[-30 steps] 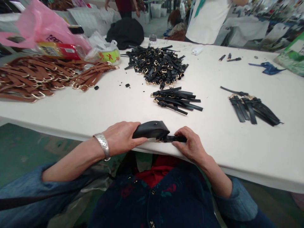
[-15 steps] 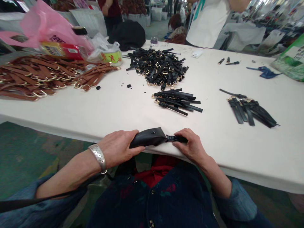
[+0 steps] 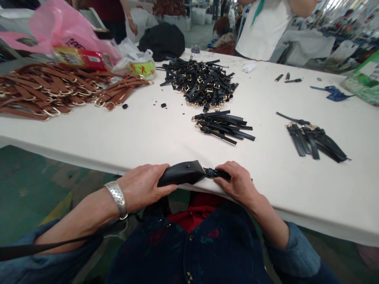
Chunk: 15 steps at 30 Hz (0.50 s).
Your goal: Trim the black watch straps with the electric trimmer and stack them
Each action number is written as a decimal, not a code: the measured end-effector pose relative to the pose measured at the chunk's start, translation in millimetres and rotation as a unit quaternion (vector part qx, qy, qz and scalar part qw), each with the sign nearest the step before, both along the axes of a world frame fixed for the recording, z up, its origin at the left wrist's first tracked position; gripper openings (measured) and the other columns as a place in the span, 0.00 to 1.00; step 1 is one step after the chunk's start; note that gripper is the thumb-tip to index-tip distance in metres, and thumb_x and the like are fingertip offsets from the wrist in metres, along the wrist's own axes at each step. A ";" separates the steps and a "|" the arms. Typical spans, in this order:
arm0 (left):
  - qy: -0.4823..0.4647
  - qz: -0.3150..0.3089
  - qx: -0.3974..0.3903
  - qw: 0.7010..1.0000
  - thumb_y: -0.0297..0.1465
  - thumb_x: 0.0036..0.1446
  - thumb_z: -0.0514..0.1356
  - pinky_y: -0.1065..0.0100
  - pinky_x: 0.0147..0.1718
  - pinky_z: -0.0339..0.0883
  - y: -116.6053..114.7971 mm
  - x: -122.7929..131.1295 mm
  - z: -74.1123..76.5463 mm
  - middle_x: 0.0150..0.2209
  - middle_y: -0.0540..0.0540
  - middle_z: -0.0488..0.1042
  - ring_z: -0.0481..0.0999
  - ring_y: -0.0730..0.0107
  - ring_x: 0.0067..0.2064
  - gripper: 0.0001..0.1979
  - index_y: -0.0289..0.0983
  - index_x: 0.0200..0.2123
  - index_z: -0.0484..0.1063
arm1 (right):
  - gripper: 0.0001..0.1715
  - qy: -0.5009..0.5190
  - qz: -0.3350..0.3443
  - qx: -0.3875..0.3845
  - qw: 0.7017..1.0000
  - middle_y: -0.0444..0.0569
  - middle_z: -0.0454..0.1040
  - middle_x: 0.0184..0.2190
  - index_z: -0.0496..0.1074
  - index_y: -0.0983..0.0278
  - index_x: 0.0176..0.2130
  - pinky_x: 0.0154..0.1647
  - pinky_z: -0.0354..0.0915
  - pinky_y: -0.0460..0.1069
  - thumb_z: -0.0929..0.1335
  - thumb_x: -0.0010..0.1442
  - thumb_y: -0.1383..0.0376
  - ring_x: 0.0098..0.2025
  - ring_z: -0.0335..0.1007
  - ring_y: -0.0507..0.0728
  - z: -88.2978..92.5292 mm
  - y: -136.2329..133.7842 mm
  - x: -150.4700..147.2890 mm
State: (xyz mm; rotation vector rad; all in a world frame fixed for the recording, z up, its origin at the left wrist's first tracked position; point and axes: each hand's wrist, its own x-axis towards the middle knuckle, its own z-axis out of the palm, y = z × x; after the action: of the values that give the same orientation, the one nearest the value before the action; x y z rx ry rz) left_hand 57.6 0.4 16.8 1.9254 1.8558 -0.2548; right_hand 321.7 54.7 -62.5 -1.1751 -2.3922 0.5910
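Note:
My left hand [image 3: 148, 182] is wrapped round a smooth black hand tool [image 3: 185, 172] shaped like an electric hair clipper, with a small knob on top and a wide front end. That end points right and meets a short black strap [image 3: 211, 172], just above the table's front edge. Fingers and thumb of my right hand [image 3: 237, 179] pinch the strap and hide much of it. A row of black buckle straps [image 3: 226, 127] lies beyond my hands, with a larger heap of black buckled straps [image 3: 204, 83] behind it. More black straps [image 3: 316, 140] form a bunch at the right.
Brown straps with metal rings [image 3: 44, 86] cover the left of the white table [image 3: 148, 134]. Behind them are a pink bag [image 3: 65, 27] and a yellow-green tub [image 3: 143, 69]. A blue cloth [image 3: 333, 92] and green bag [image 3: 364, 79] lie right. A person in white [image 3: 263, 29] stands opposite.
The view has shifted slightly. My left hand and the tool sit a little further left, still against the strap. The person in dark red at the back has moved left, with an arm now hanging down.

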 end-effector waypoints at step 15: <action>-0.013 0.008 0.017 1.000 0.50 0.49 0.52 0.66 0.27 0.59 -0.5 -2.2 -7.9 0.29 0.45 0.77 0.74 0.60 0.30 0.21 0.41 0.36 0.70 | 0.12 -0.010 -0.065 -0.053 0.996 0.45 0.73 0.30 0.76 0.57 0.40 0.35 0.60 0.48 0.69 0.53 0.61 0.34 0.70 0.54 3.5 -3.7 -15.4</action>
State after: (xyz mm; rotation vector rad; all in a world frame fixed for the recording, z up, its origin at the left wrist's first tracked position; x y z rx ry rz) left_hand 55.5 -0.1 9.0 1.9249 1.8699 -0.1943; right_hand 306.3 51.1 -59.0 -1.3760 -2.3045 0.6744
